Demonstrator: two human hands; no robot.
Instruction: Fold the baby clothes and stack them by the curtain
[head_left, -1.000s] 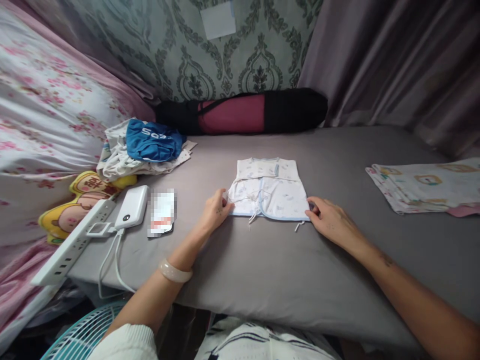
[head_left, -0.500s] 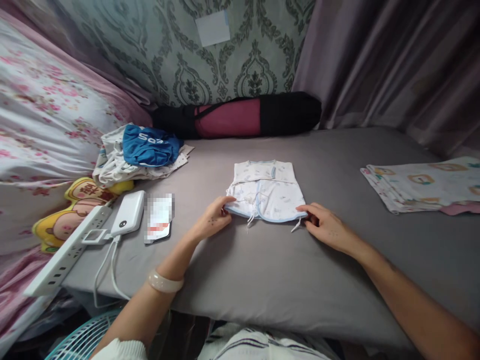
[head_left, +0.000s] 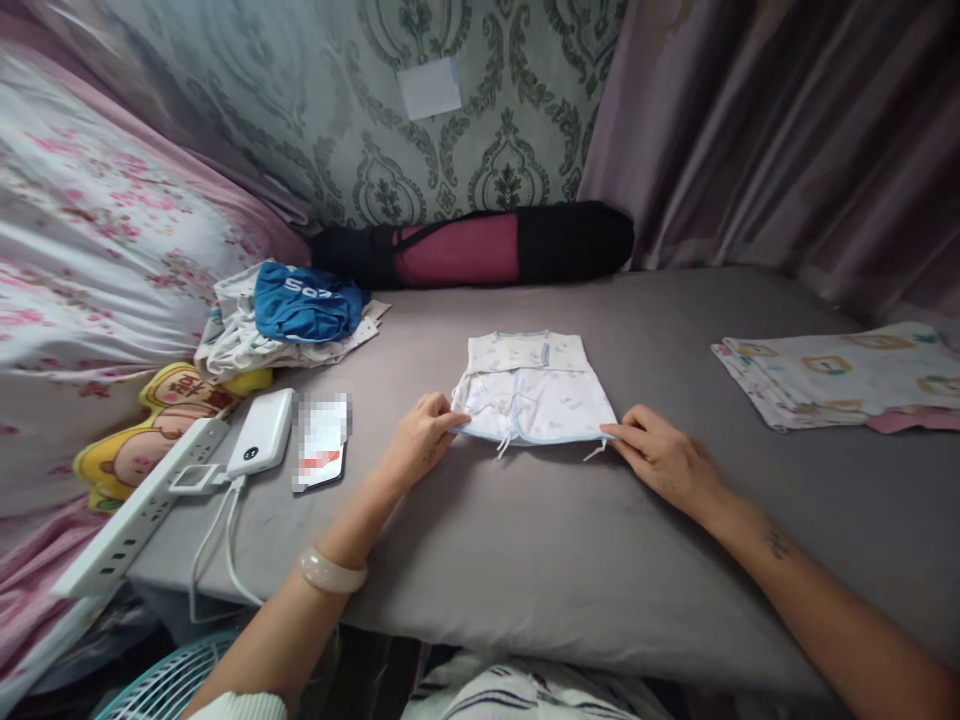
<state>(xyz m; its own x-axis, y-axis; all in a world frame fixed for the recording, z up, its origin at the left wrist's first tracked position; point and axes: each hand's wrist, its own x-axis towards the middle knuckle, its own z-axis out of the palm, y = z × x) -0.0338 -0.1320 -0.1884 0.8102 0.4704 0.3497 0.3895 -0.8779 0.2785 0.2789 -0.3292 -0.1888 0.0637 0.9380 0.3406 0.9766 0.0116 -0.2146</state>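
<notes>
A small white baby shirt [head_left: 559, 400] with a faint print and light blue trim lies on the grey sheet, its upper part folded down toward me. Two short white ties hang from its near edge. My left hand [head_left: 421, 440] pinches the near left corner of the shirt between thumb and fingers. At the near right corner, my right hand [head_left: 664, 458] pinches the blue-trimmed edge in the same way. The cloth between both hands is spread fairly flat.
Folded printed cloths [head_left: 825, 375] lie at the right. On the left are a heap with a blue garment [head_left: 307, 305], a phone [head_left: 321, 445], a white power bank [head_left: 261, 430] with cables, and a power strip [head_left: 142, 510]. A black and maroon bag [head_left: 465, 250] lies along the wall.
Both hands still hold the near corners, with the fingers slightly shifted and straighter. The near edge looks pulled a little tauter. The whole view has tilted slightly.
</notes>
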